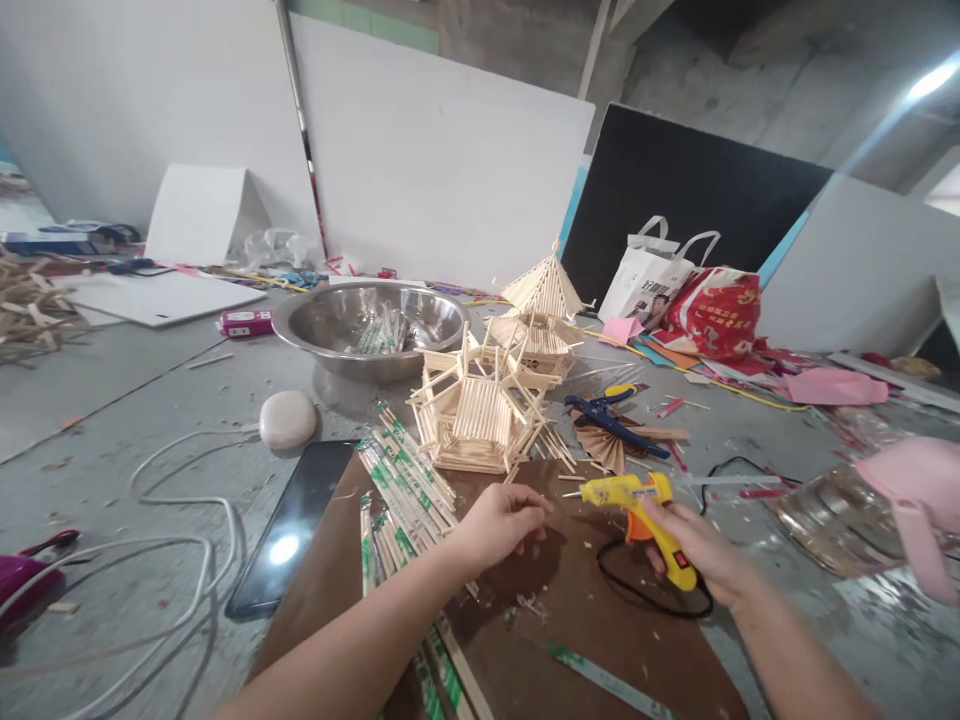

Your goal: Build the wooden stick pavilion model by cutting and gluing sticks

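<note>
My right hand (pixel 694 545) is wrapped round the grip of a yellow hot glue gun (pixel 630 492), its metal nozzle pointing left. The gun's orange trigger shows below the body, and a black cord loops under the handle. My left hand (pixel 511 522) hovers over the brown board (pixel 585 640), left of the nozzle, fingers bent and pressed together; anything pinched in them is too small to make out. Just beyond stands a six-sided structure of wooden sticks (pixel 484 415). Paper-wrapped chopsticks (pixel 409 480) lie in a pile beneath and beside my left forearm.
Behind sits a steel basin (pixel 300 335) with wrappers inside, beside a pointed stick roof (pixel 546 290). Blue-handled pliers (pixel 615 425) lie at the right, near a pink-lidded clear jug (pixel 840 520). A phone (pixel 289 530), white case (pixel 288 419) and cable occupy the left.
</note>
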A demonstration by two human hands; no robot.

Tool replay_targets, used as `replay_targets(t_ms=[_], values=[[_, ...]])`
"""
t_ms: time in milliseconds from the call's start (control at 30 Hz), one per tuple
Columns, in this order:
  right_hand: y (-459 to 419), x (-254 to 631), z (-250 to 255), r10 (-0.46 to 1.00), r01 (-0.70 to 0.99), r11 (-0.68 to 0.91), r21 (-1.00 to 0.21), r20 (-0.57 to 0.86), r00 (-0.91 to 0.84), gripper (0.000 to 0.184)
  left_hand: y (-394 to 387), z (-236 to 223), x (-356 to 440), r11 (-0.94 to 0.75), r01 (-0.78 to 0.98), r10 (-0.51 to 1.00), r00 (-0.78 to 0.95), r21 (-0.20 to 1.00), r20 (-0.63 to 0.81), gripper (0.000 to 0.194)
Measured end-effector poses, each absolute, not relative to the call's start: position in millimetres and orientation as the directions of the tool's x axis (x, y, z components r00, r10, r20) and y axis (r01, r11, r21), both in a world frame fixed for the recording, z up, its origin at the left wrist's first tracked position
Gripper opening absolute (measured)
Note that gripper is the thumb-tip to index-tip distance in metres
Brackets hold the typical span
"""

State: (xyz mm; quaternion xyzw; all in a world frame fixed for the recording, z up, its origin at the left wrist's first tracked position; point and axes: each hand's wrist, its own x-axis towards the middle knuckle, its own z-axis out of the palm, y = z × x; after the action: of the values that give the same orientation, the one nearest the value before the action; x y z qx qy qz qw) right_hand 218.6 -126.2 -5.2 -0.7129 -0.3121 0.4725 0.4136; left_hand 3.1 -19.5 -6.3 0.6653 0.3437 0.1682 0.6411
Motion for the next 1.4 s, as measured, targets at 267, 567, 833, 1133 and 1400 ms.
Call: replay_targets(t_ms=[267,567,833,1133,1400], values=[[-127.8,217.0,-12.0,0.844,0.086,-0.504,-0.859,-0.469,0.261,0.035,-30.6,-7.2,-1.2,-0.557,0.352,0.607,0.791,0.752,0.079,0.023],[-125.9,227.3,-19.8,0.846,0.393,-0.519,-0.759,-0.392,0.361,0.047,-44.4,-10.6,-5.6,-0.91,0.261,0.354,0.893,0.321,0.277,0.024],[-127.9,231.9,-8.8,0.852,0.799,-0.522,-0.299,-0.233,0.469,0.061,-43.7,-13.3,-5.4,-0.914,0.248,0.338,0.903,0.319,0.265,0.033],[-132.2,221.2,2.9,0.844,0.849,-0.527,-0.04,-0.14,0.517,0.055,-36.9,-19.2,-5.0,-0.806,0.333,0.492,0.836,0.49,0.241,0.035],[-119.2,237.5,24.4,0.908,0.903,-0.413,-0.122,0.02,0.418,0.03,-36.8,-19.2,-3.5,-0.733,0.37,0.561,0.803,0.571,0.2,0.034]])
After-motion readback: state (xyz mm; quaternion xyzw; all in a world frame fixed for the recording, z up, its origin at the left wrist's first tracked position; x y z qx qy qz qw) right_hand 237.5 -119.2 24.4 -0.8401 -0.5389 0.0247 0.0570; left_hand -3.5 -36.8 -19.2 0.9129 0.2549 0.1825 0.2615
